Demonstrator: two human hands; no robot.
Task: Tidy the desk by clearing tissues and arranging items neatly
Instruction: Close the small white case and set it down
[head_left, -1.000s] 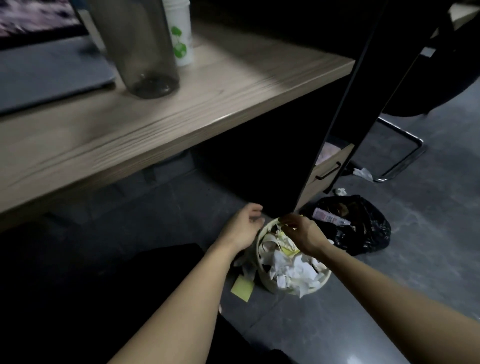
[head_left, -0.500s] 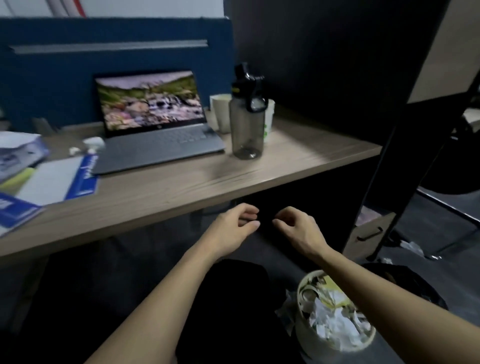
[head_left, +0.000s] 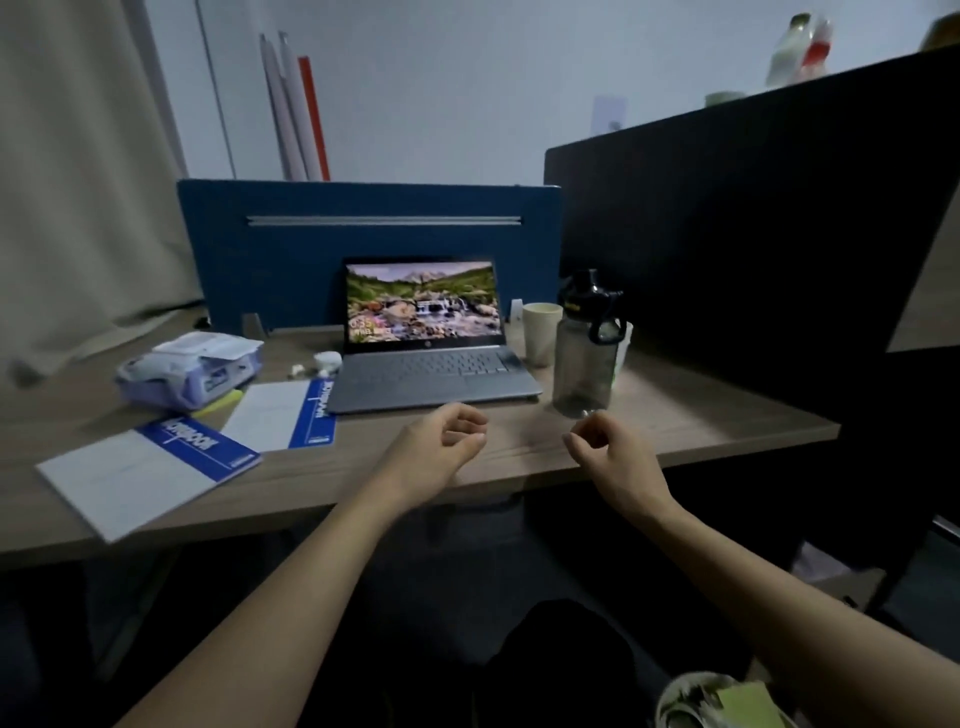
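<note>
No loose tissues on the surface (head_left: 675, 410) (notebooks (head_left: 150, 475) at left remain crooked); our left hand (head_left: 441, 441) and right hand (head_left: 608, 447), half curled, hold nothing.

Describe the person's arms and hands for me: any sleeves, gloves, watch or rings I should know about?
Both forearms are bare right down to the bottom edge of the head view, so no sleeve shows. The left hand and right hand have no gloves on. No watch, band or bracelet shows on either wrist, and I see no rings, though the dim, slightly blurred picture could hide a thin one.
</note>
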